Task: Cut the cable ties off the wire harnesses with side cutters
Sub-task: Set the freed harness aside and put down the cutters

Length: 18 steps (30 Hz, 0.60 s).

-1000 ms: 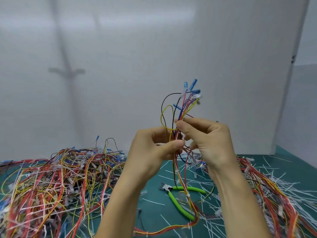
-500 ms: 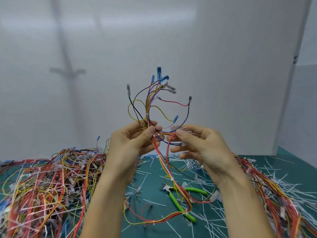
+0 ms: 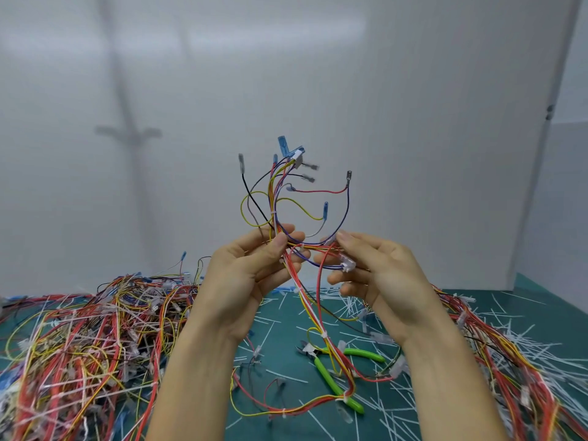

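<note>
Green table [image 3: 280, 323] was buried in clipped ties; both hands, left [image 3: 251, 275] and right [image 3: 375, 275], pinched one harness [image 3: 302, 249] up, probably hunting ties, while the side cutters [image 3: 331, 374] lay below.

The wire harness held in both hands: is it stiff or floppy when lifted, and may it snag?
Probably floppy: the wire harness hangs in loose curves below the left hand and right hand. Likely light, since the fingers only pinch it. Its tail lies across the side cutters, so it might drag them.
</note>
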Available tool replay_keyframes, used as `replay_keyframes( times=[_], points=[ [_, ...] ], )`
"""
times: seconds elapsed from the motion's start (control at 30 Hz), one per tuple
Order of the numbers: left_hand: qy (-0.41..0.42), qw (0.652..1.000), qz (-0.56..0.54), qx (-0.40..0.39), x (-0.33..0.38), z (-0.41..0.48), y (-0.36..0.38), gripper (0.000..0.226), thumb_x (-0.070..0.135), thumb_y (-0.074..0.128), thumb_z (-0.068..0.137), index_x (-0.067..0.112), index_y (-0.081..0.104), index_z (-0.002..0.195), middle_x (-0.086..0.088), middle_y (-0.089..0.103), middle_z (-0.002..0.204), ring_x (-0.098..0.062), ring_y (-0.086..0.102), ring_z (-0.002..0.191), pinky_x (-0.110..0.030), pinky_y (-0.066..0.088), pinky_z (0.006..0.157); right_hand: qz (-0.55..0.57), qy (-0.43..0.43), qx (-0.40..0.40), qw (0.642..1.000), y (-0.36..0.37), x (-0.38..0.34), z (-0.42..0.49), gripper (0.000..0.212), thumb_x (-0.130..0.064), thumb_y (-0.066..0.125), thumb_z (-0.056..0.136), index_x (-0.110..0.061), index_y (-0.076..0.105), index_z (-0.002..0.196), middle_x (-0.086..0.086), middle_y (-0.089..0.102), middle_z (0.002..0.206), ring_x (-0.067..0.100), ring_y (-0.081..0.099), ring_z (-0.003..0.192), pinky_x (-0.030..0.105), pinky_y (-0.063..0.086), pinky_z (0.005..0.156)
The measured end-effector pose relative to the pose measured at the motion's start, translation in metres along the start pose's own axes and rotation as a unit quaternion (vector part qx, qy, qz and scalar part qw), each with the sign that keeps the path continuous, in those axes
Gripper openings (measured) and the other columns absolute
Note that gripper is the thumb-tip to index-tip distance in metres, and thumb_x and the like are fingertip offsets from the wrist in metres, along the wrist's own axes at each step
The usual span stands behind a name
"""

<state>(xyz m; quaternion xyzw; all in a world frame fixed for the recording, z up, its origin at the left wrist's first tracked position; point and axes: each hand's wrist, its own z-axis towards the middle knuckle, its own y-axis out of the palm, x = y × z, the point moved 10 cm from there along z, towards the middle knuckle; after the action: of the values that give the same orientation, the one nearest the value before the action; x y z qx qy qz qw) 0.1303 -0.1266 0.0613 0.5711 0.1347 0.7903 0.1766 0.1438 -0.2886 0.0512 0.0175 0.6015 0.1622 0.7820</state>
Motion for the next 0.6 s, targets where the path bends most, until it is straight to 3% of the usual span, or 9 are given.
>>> replay_keyframes(
  times=[0.1,0.17,0.27,0.43,0.6],
  points=[
    [0.020,1.000,0.003,0.019,0.003,0.001,-0.003,0.028,0.015,0.067,0.074,0.005,0.071,0.099,-0.009,0.076,0.094,-0.018,0.074,0.079,-0.021,0.058,0.064,-0.036,0.003,-0.026,0.999,0.007,-0.001,-0.001,0.027,-0.036,0.061,0.093,-0.013,0.073,0.101,0.007,0.078,0.097,0.019,0.074,0.071,0.023,0.058,0.053],
    [0.036,0.999,-0.004,0.032,0.006,0.001,-0.006,0.027,0.015,0.067,0.074,0.006,0.071,0.098,-0.008,0.076,0.092,-0.018,0.074,0.078,-0.022,0.058,0.065,-0.101,0.017,-0.068,0.992,0.016,0.003,-0.003,0.033,-0.040,0.065,0.090,-0.015,0.068,0.112,0.002,0.077,0.102,0.021,0.076,0.086,0.029,0.062,0.069],
    [0.058,0.997,-0.012,0.053,0.009,0.001,-0.011,0.026,0.015,0.067,0.074,0.006,0.071,0.098,-0.007,0.076,0.091,-0.021,0.075,0.080,-0.023,0.059,0.066,-0.183,0.054,-0.127,0.973,0.030,0.014,-0.009,0.042,-0.031,0.075,0.086,-0.013,0.059,0.120,0.005,0.078,0.099,0.020,0.075,0.093,0.032,0.061,0.082],
    [0.077,0.995,-0.013,0.061,0.012,0.001,-0.012,0.028,0.016,0.069,0.073,0.007,0.071,0.100,-0.007,0.077,0.092,-0.022,0.075,0.083,-0.022,0.058,0.067,-0.136,0.052,-0.141,0.979,0.040,0.009,-0.015,0.013,-0.012,0.070,0.088,-0.003,0.069,0.098,0.014,0.077,0.088,0.026,0.076,0.075,0.032,0.061,0.071],
    [0.074,0.997,0.011,0.026,0.011,0.000,0.001,0.031,0.017,0.070,0.071,0.009,0.073,0.101,-0.009,0.077,0.095,-0.020,0.074,0.082,-0.022,0.058,0.068,-0.100,0.030,-0.129,0.986,0.041,-0.001,-0.016,0.011,-0.011,0.065,0.092,-0.010,0.075,0.092,0.017,0.077,0.087,0.029,0.075,0.073,0.027,0.059,0.061]
  ],
)
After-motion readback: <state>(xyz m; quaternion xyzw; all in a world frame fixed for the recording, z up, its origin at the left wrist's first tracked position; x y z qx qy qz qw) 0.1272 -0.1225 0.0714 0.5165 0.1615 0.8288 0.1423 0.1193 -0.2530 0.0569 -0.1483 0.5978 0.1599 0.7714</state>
